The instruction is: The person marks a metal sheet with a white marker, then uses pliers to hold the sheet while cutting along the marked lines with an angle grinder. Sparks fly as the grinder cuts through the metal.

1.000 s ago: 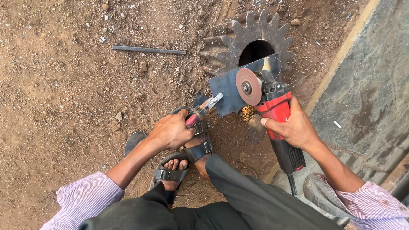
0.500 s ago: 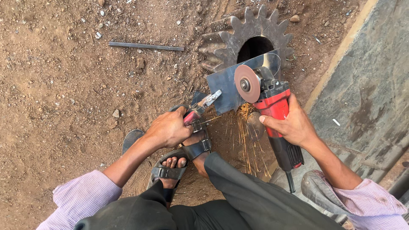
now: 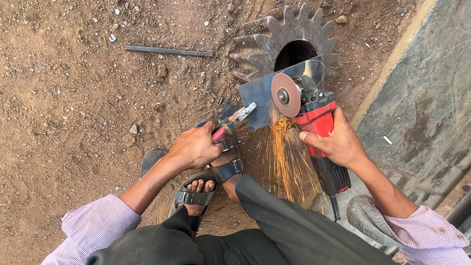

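On bare dirt beside a concrete slab (image 3: 422, 98), the right hand (image 3: 338, 142) grips a red grinder (image 3: 314, 118) throwing sparks off a metal sheet (image 3: 260, 93), which pliers (image 3: 235, 120) clenched in the left hand (image 3: 194, 147) hold before a large gear (image 3: 265, 39).

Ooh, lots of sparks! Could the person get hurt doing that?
Possibly. Orange sparks fly down from the red angle grinder toward bare toes in the black open sandals and dark trousers, which might burn. The left hand holds the thin grey metal sheet with red-handled pliers, close to the spinning brown disc; a slip could cut. No gloves show on either hand.
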Action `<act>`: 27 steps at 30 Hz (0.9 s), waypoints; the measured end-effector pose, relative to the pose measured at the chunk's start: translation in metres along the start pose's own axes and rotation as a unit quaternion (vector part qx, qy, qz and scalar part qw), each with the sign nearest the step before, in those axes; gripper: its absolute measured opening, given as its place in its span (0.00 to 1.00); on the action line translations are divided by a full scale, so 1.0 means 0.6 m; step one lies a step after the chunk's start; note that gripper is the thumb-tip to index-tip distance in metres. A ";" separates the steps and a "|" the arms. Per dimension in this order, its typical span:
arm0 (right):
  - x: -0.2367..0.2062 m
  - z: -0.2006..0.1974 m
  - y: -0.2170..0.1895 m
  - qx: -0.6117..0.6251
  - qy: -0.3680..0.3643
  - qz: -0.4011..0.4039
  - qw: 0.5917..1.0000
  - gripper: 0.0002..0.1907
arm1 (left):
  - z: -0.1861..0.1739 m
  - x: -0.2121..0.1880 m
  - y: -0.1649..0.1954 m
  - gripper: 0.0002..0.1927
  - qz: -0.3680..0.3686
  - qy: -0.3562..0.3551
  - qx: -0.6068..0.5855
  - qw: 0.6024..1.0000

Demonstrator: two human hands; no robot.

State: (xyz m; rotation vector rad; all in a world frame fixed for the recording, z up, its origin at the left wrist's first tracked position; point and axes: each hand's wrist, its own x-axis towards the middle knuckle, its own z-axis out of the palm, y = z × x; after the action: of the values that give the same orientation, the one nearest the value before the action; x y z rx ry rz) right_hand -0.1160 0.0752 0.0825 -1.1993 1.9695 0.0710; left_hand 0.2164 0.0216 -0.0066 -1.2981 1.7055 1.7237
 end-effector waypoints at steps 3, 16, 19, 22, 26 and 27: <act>0.003 0.000 -0.002 -0.023 0.003 0.003 1.000 0.45 | 0.001 0.001 0.000 0.24 -0.001 -0.001 0.004 1.000; 0.012 0.004 -0.006 -0.048 0.005 0.043 0.998 0.51 | 0.008 0.003 -0.001 0.24 0.000 0.001 0.001 1.000; 0.003 0.007 -0.002 -0.063 0.008 0.055 0.996 0.49 | 0.010 0.003 -0.002 0.23 0.002 0.005 -0.003 1.000; -0.004 0.009 0.003 -0.024 0.015 0.003 1.000 0.47 | 0.012 0.004 -0.004 0.24 0.002 0.008 -0.008 1.000; -0.001 0.013 0.004 -0.030 0.021 0.006 0.999 0.46 | 0.014 0.006 -0.006 0.23 -0.001 0.006 -0.007 1.000; 0.002 0.014 0.004 -0.025 0.021 0.010 0.999 0.46 | 0.015 0.006 -0.005 0.23 -0.002 0.005 -0.006 1.000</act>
State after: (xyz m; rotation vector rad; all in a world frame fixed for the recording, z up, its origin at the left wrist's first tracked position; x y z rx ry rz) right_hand -0.1127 0.0791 0.0753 -1.2217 2.0275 0.1056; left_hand 0.2143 0.0291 -0.0129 -1.3174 1.6988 1.7315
